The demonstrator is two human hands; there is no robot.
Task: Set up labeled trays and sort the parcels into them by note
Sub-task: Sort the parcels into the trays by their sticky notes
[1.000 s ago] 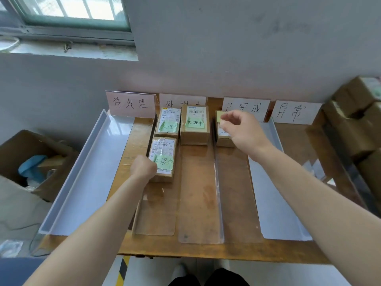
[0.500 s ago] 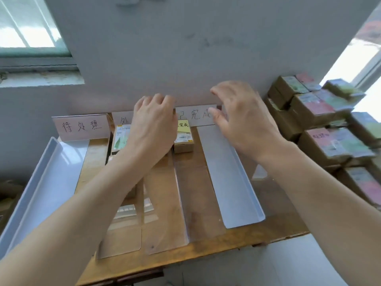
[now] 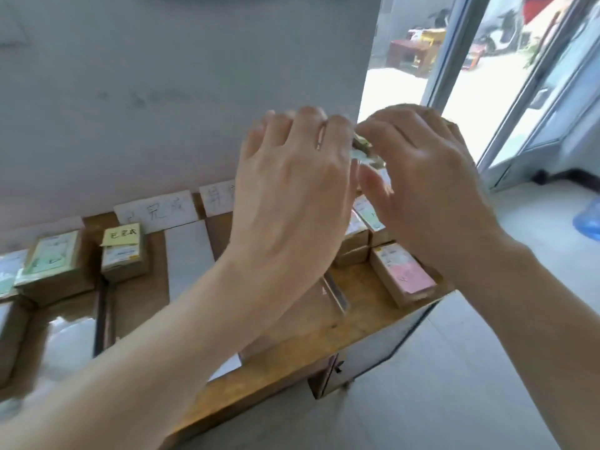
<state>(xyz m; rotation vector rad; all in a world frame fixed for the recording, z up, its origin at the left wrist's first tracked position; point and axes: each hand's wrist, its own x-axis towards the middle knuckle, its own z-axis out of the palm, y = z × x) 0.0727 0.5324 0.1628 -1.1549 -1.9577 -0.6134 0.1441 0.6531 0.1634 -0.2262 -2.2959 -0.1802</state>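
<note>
Both hands are raised close together over the stack of parcels [image 3: 354, 248] at the right end of the table [image 3: 292, 362]. The right hand [image 3: 431, 190] curls fingers and thumb round a small parcel [image 3: 362, 147] — the picture is blurred there. The left hand [image 3: 292, 190], fingers straight, is just beside it. Another parcel with a yellow note [image 3: 123, 254] lies near the back edge.

Left hand [image 3: 292, 190], right hand [image 3: 422, 180] raised side by side over parcels [image 3: 402, 277] at table [image 3: 360, 323] right end; yellow-note parcel [image 3: 123, 254] further left
</note>
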